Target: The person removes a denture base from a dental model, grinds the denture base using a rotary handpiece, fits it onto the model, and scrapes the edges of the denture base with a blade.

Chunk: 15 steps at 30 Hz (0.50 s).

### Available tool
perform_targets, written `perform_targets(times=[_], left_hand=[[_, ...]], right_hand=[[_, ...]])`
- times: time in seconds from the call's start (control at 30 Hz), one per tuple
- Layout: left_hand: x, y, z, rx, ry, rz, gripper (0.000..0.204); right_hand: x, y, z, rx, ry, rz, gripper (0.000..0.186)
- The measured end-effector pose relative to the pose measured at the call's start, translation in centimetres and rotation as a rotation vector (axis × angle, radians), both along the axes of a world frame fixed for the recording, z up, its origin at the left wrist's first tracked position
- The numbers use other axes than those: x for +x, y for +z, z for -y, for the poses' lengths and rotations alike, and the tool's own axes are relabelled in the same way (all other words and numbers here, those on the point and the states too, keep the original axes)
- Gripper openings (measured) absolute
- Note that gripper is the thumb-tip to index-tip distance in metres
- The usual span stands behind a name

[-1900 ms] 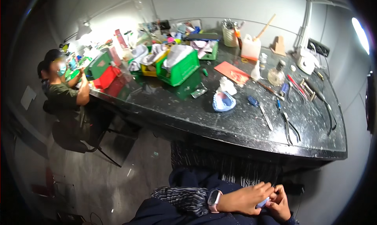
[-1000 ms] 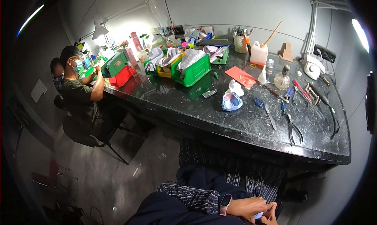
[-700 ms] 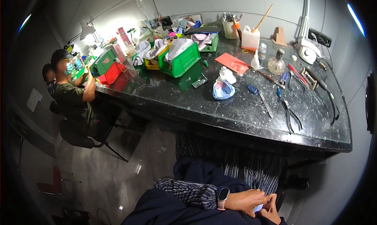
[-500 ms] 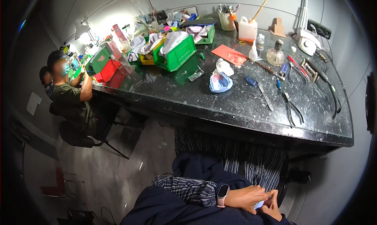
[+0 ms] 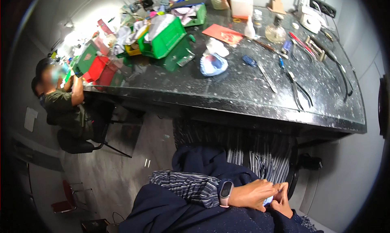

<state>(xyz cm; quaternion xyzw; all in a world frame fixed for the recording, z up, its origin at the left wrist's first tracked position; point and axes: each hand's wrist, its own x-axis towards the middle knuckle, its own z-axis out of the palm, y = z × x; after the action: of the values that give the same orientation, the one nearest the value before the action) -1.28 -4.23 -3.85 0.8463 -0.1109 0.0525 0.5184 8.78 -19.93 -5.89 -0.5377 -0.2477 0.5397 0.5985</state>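
Note:
Low over my lap, my left hand [image 5: 251, 195], with a pink-banded watch at its wrist, and my right hand [image 5: 283, 201] come together with curled fingers. Both grip a small light-blue piece [image 5: 268, 201], mostly covered by the fingers, so its full shape is hidden. On the black bench [image 5: 162, 84] ahead sits a pale-blue dental cast [image 5: 213, 65] with a pinkish patch inside. Just behind it lies a white lump [image 5: 217, 47].
A blue-handled knife [image 5: 265, 75] and pliers [image 5: 296, 88] lie at the bench's right, near a glass bottle [image 5: 275, 32] and a red sheet [image 5: 222, 33]. Green bins [image 5: 166, 40] stand left of centre. A person [image 5: 65, 99] sits at the far left.
The bench and everything on it have shifted up and slightly left in view. My hands keep their hold on the light-blue piece and sit slightly higher in the picture.

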Motion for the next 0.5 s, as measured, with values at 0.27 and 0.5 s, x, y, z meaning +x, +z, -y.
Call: perform_targets(times=[0.27,0.5], left_hand=[[0.4,3.3,-1.3,0.102,0.132,-0.209,0.057],[-0.2,3.0,-1.4,0.118,0.103,-0.202,0.065]], right_hand=[[1.6,-0.3,0.1,-0.043,0.134,-0.632,0.046],[0.5,0.4,-1.1,-0.051,0.179,-0.442,0.059]])
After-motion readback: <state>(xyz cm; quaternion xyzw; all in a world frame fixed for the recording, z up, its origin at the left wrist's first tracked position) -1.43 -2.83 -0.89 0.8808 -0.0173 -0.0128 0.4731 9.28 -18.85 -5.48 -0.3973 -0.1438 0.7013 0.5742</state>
